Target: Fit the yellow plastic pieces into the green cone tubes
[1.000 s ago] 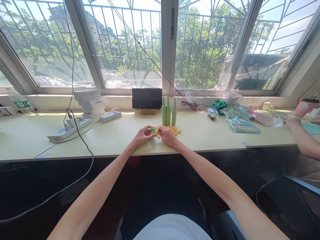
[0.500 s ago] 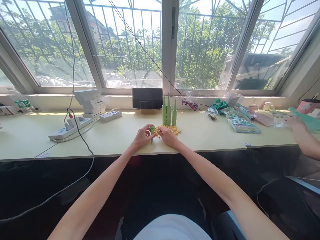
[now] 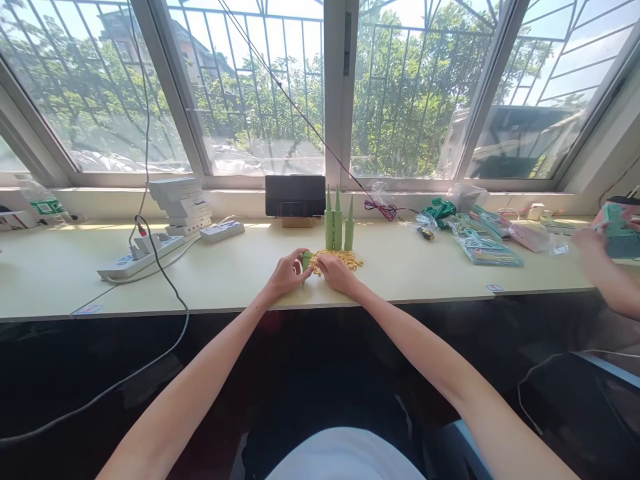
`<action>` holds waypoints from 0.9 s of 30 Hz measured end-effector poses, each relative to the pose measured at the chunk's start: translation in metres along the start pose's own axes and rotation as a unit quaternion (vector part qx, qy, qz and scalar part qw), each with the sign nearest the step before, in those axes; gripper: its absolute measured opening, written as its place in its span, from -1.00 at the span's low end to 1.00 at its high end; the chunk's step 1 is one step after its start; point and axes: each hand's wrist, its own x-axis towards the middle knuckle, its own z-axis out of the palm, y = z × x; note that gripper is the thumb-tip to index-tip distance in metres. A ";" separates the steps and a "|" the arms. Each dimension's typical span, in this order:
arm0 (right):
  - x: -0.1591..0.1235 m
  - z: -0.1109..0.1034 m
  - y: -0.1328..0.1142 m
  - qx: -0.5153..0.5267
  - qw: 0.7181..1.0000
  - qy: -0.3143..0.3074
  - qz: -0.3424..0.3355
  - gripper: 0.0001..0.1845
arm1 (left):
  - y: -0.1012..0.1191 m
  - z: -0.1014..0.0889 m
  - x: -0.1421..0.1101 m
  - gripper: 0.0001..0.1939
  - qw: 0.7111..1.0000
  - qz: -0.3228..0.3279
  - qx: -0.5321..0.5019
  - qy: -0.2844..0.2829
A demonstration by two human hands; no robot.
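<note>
Head view. Pale cream, smooth-faced worktop [image 3: 415, 277] under a window, daylight from the far side. Left hand [image 3: 287, 272] at the near edge of the heap, its grip pinching a slim green tapered piece [image 3: 307, 258], perhaps plastic, between thumb and fingers. Piece held roughly upright, blunt end up, narrow end down; this likely leaves the wide end facing the other hand. Right hand [image 3: 336, 271] just to its right, fingers curled together over the heap; cannot tell whether its grip has a small part, fingertips too hidden.

Heap: small yellow curled bits [image 3: 353, 262], loose and irregular, spread low between the hands and beyond, probably put there for short reaches.

Just past the heap, three green cylinders with pointed tips [image 3: 337, 230] stand upright, two close together, one slightly apart to the right; flat bases seem to let them stand, out of the fingers' way. Farther, a dark flat rectangular screen [image 3: 295, 193] leans upright on a brown block, cardboard by its look [image 3: 297, 223], perhaps angled for viewing.
</note>
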 end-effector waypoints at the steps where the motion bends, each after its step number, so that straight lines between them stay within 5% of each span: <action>1: 0.000 0.000 0.000 0.002 1.000 0.001 0.000 -0.74 | 0.001 0.000 0.000 -0.53 1.000 0.002 0.004 0.001; 27: 0.003 -0.010 0.002 0.117 0.990 -0.066 0.031 -0.66 | 0.002 0.001 -0.002 -0.51 0.996 0.073 0.049 0.006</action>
